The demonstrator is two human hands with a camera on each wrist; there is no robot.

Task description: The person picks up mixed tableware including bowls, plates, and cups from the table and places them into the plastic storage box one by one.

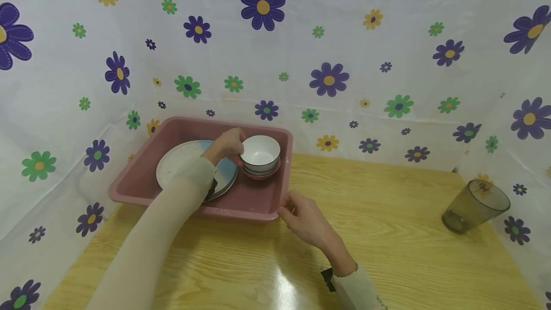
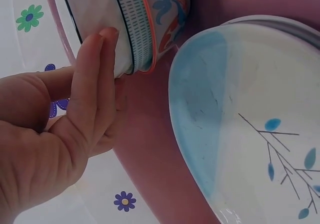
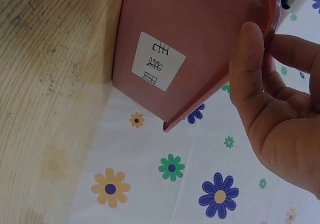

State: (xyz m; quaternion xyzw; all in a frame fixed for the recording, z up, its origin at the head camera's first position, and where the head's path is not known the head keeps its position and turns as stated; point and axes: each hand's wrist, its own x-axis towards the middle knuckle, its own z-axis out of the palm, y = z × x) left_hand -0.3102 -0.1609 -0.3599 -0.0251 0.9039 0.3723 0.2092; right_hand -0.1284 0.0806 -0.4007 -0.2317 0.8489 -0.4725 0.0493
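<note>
My left hand (image 1: 228, 145) grips the near-left side of a white bowl (image 1: 260, 149) with a dark rim. In the left wrist view, two fingers lie along the outside of that bowl (image 2: 92, 8); part of the grip is hidden. Beneath it are other patterned bowls (image 2: 167, 13), one red and blue. They stand in a pink plastic tub (image 1: 258, 204), beside stacked plates (image 1: 178, 159) whose top one is white and blue with a leaf branch. My right hand (image 1: 307, 216) pinches the tub's rim at the near right corner, thumb outside in the right wrist view.
A tinted drinking glass (image 1: 475, 204) leans at the right on the wooden table (image 1: 366, 252). A flowered white sheet (image 1: 292, 51) hangs behind and at both sides. A white label (image 3: 159, 61) with handwriting is on the tub's outer wall.
</note>
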